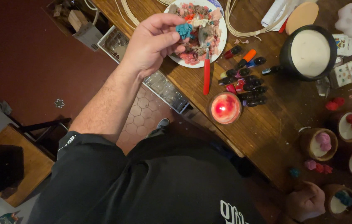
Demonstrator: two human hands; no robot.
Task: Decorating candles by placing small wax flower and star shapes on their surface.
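My left hand [153, 41] is raised over the near rim of a white plate [222, 43] and pinches a small blue wax shape [183, 30] between thumb and fingertips. The plate is heaped with broken wax bits in pink, red and white, and a spoon with a red handle [206, 72] rests in it. At the lower right my right hand [305, 202] lies curled on the wooden table, beside a small wooden cup [341, 200] of white wax topped with a blue piece. Whether that hand touches the cup is unclear.
A lit red candle [225, 108] burns near the table edge. Several small dark dye bottles [248, 85] lie beside it. A black pot of white wax [310, 52] stands behind them. More wooden cups [319, 144] with pink and red toppings stand at right. A clear mould tray [165, 89] overhangs the edge.
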